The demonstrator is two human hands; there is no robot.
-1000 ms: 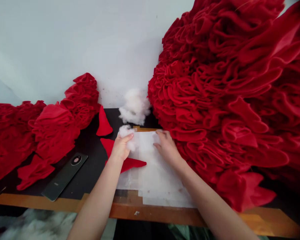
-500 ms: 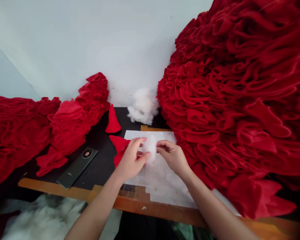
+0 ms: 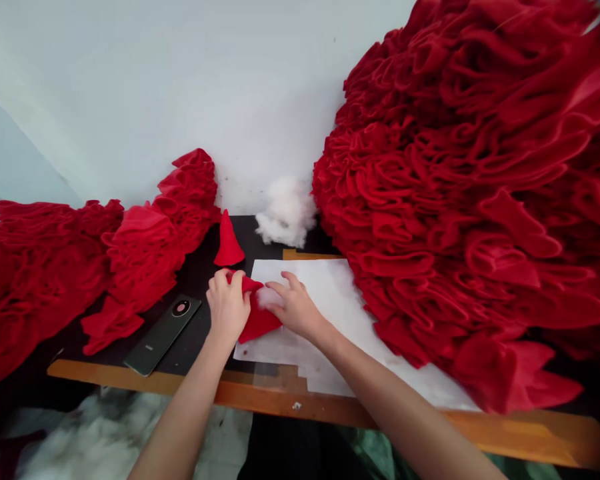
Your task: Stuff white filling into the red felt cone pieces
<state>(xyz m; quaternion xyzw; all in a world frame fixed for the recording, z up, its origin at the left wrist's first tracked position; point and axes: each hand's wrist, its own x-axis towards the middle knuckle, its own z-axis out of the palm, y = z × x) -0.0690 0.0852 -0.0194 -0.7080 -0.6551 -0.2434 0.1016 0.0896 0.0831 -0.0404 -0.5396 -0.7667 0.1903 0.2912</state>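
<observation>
while my left hand (image 3: 229, 307) grips the red cloth (image 3: 260, 323) over the left side of the paper (image 3: 325, 287), my right hand (image 3: 297, 308) holds a tuft of fluff (image 3: 267, 298) close against it, between thumb and fingers. i judge this step as bringing fluff to cloth; the next move calls for a steady left grip and the fluff kept bunched.

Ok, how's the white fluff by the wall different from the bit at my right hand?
The white clump by the wall looks bulky; the white tuft shows much smaller, perhaps partly hidden. No hand touches the clump; the tuft is at the right hand. The clump sits at the back of the black tabletop; the tuft is beside red fabric. Both are white and fluffy.
</observation>
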